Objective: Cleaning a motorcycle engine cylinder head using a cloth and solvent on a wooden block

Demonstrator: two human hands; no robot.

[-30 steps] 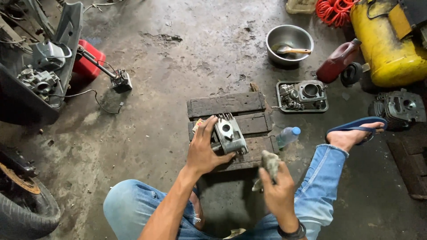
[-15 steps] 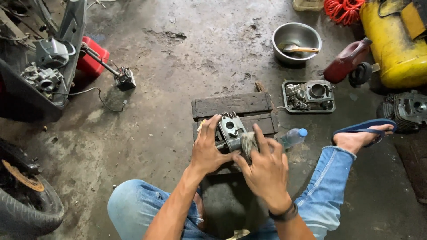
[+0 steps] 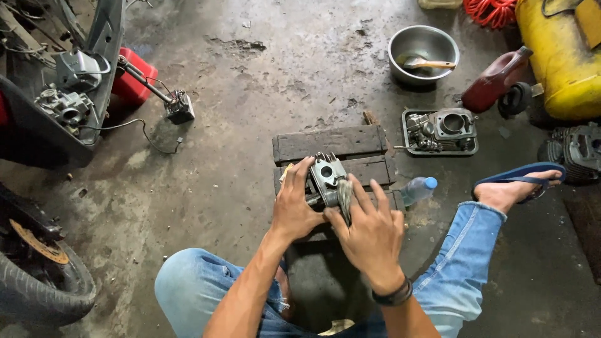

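A grey metal engine part [image 3: 327,174] rests on a dark wooden pallet [image 3: 332,143] on the concrete floor between my knees. My left hand [image 3: 294,206] grips the part from its left side. My right hand [image 3: 369,228] presses a small greyish rag or brush [image 3: 344,195] against the part's right side. A dark band sits on my right wrist.
A plastic bottle [image 3: 416,189] lies right of the pallet. Beyond it stand a tray with an engine cylinder [image 3: 441,130], a steel bowl with a spoon [image 3: 422,53], a dark red jug [image 3: 494,81] and a yellow tank [image 3: 560,56]. A motorcycle wheel [image 3: 37,275] is at left.
My right hand, held low to the right with the rag a second ago, has come up and left onto the engine part. My left hand has stayed on the part.
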